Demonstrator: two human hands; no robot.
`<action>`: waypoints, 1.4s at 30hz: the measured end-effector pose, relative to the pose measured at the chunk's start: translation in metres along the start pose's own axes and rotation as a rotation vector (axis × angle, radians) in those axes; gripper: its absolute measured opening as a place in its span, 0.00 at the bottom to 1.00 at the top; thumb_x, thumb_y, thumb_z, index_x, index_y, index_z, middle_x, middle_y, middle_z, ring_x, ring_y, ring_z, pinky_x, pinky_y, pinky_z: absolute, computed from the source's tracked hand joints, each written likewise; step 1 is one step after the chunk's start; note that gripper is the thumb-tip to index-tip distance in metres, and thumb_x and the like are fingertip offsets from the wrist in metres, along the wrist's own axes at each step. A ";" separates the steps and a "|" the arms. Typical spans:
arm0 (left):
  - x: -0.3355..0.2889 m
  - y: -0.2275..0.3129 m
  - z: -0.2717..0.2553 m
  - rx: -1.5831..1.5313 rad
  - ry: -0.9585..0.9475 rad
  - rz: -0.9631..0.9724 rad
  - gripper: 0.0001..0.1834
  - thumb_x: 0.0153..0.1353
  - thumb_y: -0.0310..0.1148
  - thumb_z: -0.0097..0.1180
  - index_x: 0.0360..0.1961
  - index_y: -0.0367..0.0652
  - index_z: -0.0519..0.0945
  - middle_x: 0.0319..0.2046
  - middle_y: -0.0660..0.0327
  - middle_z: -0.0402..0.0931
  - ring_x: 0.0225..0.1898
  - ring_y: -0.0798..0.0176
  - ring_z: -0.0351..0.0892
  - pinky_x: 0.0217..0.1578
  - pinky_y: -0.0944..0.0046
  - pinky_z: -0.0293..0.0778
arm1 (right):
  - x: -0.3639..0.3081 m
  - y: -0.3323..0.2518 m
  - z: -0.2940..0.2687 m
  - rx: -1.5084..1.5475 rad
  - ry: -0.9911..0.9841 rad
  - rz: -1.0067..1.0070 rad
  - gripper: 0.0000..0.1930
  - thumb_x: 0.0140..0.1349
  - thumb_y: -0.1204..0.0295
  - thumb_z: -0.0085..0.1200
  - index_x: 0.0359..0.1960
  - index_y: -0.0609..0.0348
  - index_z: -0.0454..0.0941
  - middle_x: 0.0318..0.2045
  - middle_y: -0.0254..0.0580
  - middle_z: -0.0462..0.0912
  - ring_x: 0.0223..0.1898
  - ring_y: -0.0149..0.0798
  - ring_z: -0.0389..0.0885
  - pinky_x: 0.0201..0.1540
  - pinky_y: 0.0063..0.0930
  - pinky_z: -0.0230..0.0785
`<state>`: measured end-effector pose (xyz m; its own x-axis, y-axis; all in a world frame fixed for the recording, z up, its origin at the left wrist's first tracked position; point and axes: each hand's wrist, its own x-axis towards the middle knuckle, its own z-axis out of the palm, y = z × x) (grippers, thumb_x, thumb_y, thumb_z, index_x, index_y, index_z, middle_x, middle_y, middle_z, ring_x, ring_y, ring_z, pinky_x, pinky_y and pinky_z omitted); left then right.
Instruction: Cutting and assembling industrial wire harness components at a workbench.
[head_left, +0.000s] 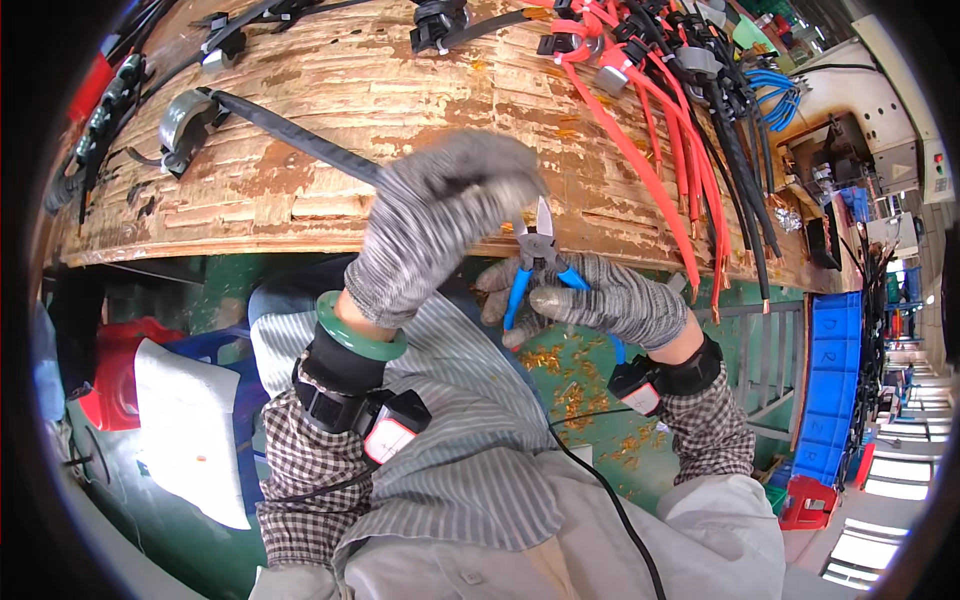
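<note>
My left hand (430, 220), in a grey knitted glove, is closed on a black cable (300, 140) at the front edge of the wooden table; its fingers are slightly blurred. The cable runs up left to a black fitting with a grey ring-shaped piece (183, 122) lying on the table. In my right hand (615, 305), also gloved, is a pair of cutting pliers (538, 248) with blue handles. The jaws point up, slightly apart, just right of my left fingertips. My left fingers hide the cable's end.
The worn wooden table (330, 60) spans the far side. Red cables (640, 150) and black cables (735, 150) with fittings are heaped at its right, several hanging over the edge. Blue bins (835, 390) stand beyond. Orange scraps (590, 390) litter the green floor. A thin black cord (610, 490) crosses my lap.
</note>
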<state>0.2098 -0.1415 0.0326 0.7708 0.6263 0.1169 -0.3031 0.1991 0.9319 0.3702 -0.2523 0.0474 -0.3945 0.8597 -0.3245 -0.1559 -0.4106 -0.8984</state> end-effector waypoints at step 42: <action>0.002 -0.028 -0.006 0.963 0.325 0.690 0.09 0.46 0.21 0.58 0.31 0.41 0.78 0.33 0.60 0.73 0.33 0.60 0.76 0.34 0.67 0.73 | 0.005 0.006 -0.020 -0.564 0.808 -0.415 0.21 0.45 0.63 0.65 0.38 0.60 0.72 0.28 0.33 0.76 0.28 0.27 0.72 0.33 0.21 0.68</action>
<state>0.2159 -0.1413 0.0050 0.3954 0.5665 0.7230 0.0519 -0.7996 0.5982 0.3852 -0.2447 0.0351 0.3421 0.9315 0.1237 0.3827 -0.0179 -0.9237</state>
